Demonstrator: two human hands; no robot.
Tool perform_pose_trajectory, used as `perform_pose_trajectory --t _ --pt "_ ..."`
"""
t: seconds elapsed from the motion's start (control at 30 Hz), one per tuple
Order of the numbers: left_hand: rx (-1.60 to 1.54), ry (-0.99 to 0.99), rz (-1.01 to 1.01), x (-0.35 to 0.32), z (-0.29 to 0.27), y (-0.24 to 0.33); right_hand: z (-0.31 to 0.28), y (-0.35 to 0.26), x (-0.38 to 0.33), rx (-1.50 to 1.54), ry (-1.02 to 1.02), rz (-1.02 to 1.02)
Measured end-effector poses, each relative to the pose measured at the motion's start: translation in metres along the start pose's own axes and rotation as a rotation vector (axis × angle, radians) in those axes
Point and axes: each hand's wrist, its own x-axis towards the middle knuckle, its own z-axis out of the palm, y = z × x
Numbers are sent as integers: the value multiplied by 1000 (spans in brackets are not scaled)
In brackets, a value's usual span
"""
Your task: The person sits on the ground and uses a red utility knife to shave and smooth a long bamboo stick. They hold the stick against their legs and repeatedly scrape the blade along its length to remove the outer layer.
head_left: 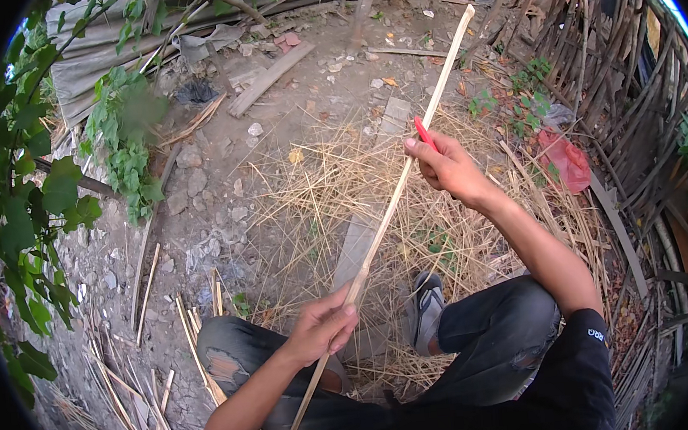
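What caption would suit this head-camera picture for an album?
Seated person's left hand grips a long bamboo strip; right hand holds a red-handled tool against it.

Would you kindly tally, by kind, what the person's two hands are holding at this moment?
Long bamboo strip, gripped by the left hand and steadied by the right hand: 1
Red-handled tool, in the right hand, its working end hidden: 1
Total: 2
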Motion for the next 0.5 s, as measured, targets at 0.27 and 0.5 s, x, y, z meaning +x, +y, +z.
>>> perform_pose_trajectory --t 0.27,0.5 --pt "-11 226 98 -7 -5 -2 1 -32 -29 -518 -107 -180" --pt "16 211 147 -6 -1 -1 7 -27 -27 -678 -147 -145"
